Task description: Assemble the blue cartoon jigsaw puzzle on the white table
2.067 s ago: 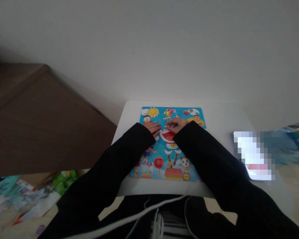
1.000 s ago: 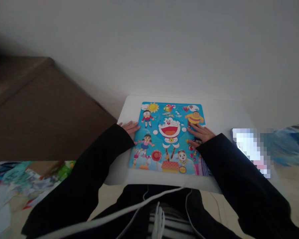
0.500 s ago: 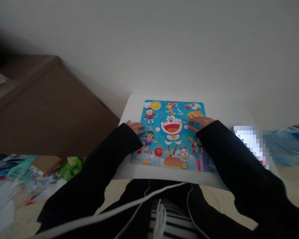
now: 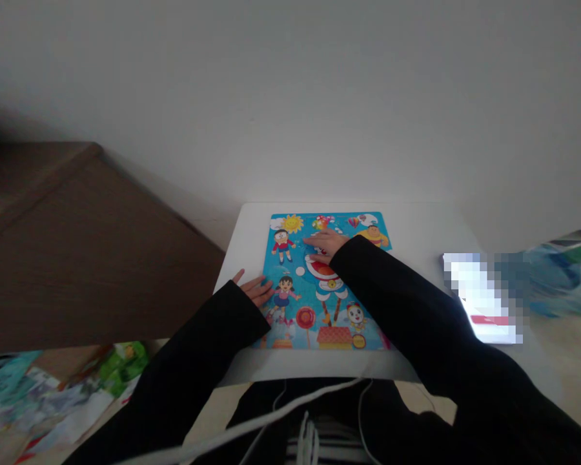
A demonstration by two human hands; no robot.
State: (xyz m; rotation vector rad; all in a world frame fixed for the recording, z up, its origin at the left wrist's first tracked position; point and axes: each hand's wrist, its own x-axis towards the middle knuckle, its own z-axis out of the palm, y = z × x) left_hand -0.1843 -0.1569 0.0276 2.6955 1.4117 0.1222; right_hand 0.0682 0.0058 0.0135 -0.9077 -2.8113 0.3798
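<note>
A blue jigsaw puzzle [image 4: 314, 300] printed with cartoon figures lies flat on the white table [image 4: 416, 226]. Its middle shows a large blue-and-white character with a wide red mouth. My left hand [image 4: 254, 290] rests at the puzzle's left edge, fingers spread and holding nothing. On the upper middle of the picture lies my right hand [image 4: 325, 244], palm down with its fingers stretched out, covering much of the large character's face. My right sleeve hides the puzzle's right side.
A lit device [image 4: 474, 290], blurred by pixelation, lies on the right of the table. Left stands a dark brown cabinet [image 4: 106, 258]. Crumpled bags and papers [image 4: 72, 394] cover the floor below it. A white cord [image 4: 271, 420] crosses in front of my body.
My right hand has moved left from the puzzle's right side to the large character's face. My left hand stays at the left edge, slightly lower. The view has tilted a little.
</note>
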